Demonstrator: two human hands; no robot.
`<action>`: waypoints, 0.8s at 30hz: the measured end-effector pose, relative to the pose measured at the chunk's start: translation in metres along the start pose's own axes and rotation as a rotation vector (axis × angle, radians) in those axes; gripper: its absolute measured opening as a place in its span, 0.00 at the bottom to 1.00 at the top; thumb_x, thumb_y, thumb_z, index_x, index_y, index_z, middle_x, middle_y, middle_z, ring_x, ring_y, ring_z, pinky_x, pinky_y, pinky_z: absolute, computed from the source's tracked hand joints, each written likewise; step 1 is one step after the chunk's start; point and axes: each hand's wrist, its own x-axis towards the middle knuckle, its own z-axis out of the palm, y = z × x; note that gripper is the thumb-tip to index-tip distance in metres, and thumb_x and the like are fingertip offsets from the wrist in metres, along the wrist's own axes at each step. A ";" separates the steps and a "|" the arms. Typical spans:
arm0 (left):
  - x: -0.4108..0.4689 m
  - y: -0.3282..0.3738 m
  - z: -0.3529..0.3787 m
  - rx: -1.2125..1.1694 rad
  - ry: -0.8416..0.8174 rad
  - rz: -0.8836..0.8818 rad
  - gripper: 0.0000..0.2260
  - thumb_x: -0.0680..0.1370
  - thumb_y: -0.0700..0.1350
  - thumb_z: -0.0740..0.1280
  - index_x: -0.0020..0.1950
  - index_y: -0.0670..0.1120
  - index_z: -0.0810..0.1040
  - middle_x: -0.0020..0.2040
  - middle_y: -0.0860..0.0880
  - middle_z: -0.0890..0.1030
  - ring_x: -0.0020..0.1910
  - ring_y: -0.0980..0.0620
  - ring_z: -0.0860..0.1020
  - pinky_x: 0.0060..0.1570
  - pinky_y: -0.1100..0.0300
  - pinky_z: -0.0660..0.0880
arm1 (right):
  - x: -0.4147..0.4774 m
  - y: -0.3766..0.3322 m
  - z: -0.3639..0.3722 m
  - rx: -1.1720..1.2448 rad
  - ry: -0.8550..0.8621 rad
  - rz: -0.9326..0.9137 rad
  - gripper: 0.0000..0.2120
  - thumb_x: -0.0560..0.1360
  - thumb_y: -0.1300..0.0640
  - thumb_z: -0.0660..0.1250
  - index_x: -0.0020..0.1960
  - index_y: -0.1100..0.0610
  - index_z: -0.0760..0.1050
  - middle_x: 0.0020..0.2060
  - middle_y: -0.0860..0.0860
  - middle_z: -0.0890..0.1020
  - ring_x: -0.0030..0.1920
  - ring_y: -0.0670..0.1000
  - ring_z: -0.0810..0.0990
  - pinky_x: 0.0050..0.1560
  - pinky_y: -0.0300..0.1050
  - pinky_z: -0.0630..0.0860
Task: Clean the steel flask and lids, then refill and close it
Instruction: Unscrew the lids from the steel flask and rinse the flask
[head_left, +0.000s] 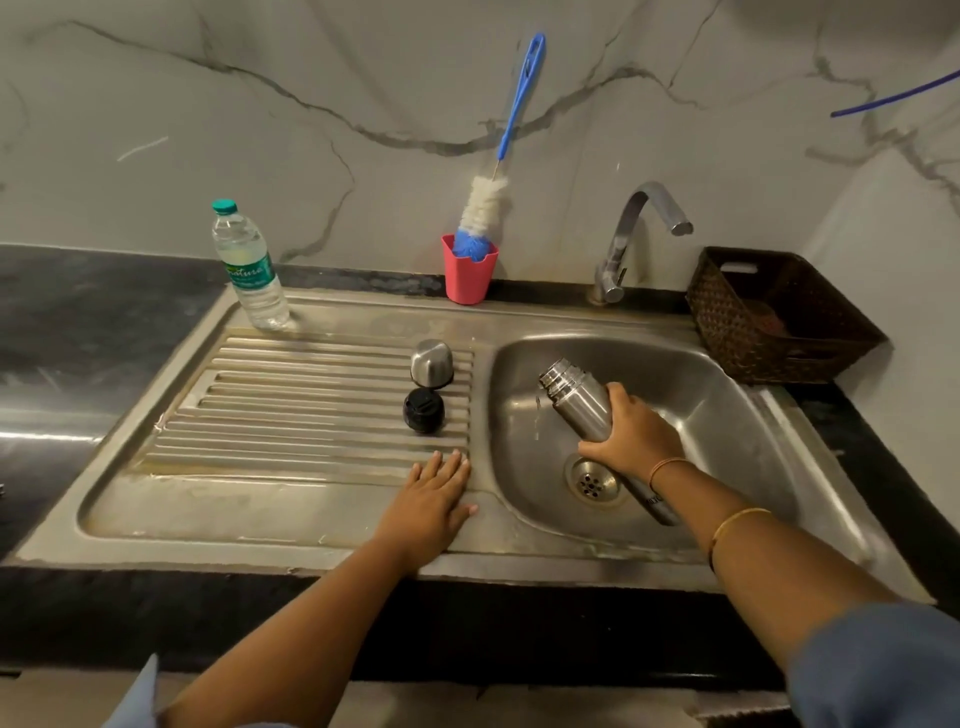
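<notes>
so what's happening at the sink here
A person stands at a kitchen sink, gripping the open steel flask in the right hand, tilted over the basin. The left hand rests flat on the drainboard. The steel cap and black inner lid sit there too, off the flask. The bottle brush stands in its red cup; no water shows at the tap.

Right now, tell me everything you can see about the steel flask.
The steel flask is a slim cylinder of brushed silvery metal with a ridged, threaded neck and no cap on it. It is held tilted over the sink basin, with its mouth toward the far left and its base lower, near the drain. The right hand has its grip around the middle. A dark marking shows near the base. Nothing else visibly touches it.
</notes>
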 end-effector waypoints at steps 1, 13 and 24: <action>0.000 0.000 0.001 -0.008 0.001 -0.006 0.50 0.63 0.73 0.29 0.78 0.47 0.48 0.79 0.47 0.47 0.78 0.46 0.44 0.73 0.55 0.40 | 0.001 0.001 0.000 -0.015 -0.011 -0.003 0.36 0.62 0.41 0.71 0.63 0.52 0.60 0.52 0.55 0.76 0.48 0.58 0.77 0.47 0.52 0.77; -0.001 0.003 0.003 -0.054 0.016 -0.025 0.45 0.65 0.68 0.33 0.78 0.47 0.48 0.79 0.48 0.47 0.77 0.47 0.43 0.74 0.54 0.40 | -0.001 0.008 0.000 -0.104 -0.073 -0.021 0.33 0.63 0.41 0.72 0.59 0.53 0.61 0.50 0.55 0.75 0.46 0.58 0.77 0.40 0.47 0.73; -0.001 -0.004 0.008 -0.099 0.058 -0.012 0.51 0.63 0.76 0.29 0.78 0.49 0.49 0.79 0.50 0.48 0.77 0.50 0.43 0.72 0.59 0.38 | 0.000 0.008 0.004 -0.100 -0.107 0.006 0.37 0.62 0.41 0.73 0.63 0.52 0.60 0.51 0.55 0.76 0.48 0.57 0.77 0.43 0.49 0.76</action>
